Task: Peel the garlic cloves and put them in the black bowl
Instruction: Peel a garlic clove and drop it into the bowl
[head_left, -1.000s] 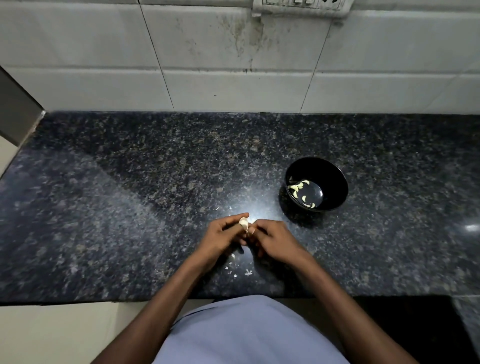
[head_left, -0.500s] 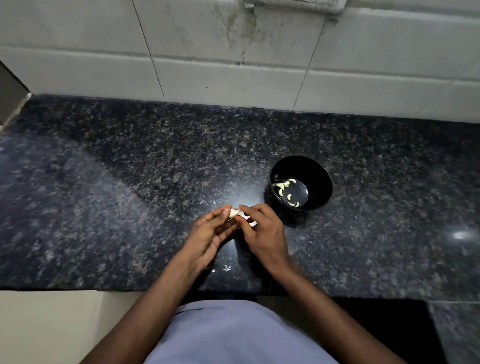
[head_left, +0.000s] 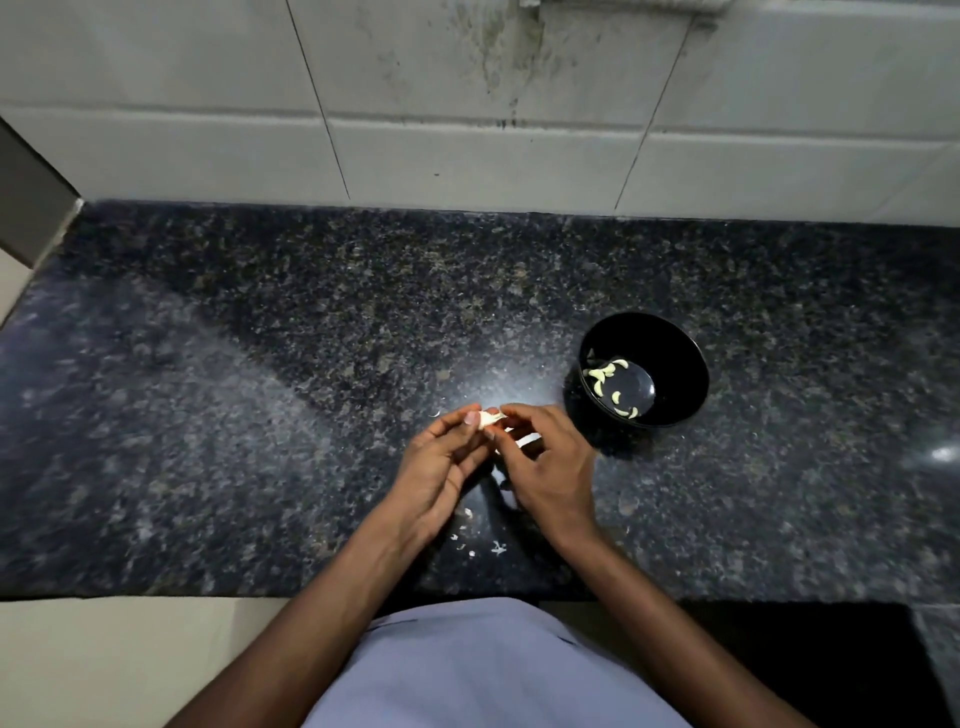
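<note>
Grip: both hands hold 1 garlic clove (head_left: 488, 419) between them, above the counter (head_left: 260, 415); the left hand (head_left: 434, 475) pinches its left end with thumb and forefinger, and the right hand (head_left: 550, 467) pinches its right end, fingers curled.
Right hand, other item: a pale strip, maybe skin or a 2nd clove (head_left: 527, 441), shows under its fingers; I cannot tell which.
Black bowl (head_left: 675, 358): stands on the counter, just beside the right hand, to its right and a little farther back, not touching it.
Bowl content: several peeled cloves (head_left: 605, 376) lie on the bottom, most at the left side.
Skin bits (head_left: 475, 540): small white pieces lie on the counter below the hands, near the front edge.
Wall (head_left: 467, 104): pale tiles with dark stains behind the counter.
Change against 0.5 s ago: the hands keep about the same place and the same pinch, with the pale piece under the right fingers still showing; the bowl and its cloves stay as they were.
Change against 1.0 s ago: the hands were tighter together then, and the clove stood up between the fingertips.
</note>
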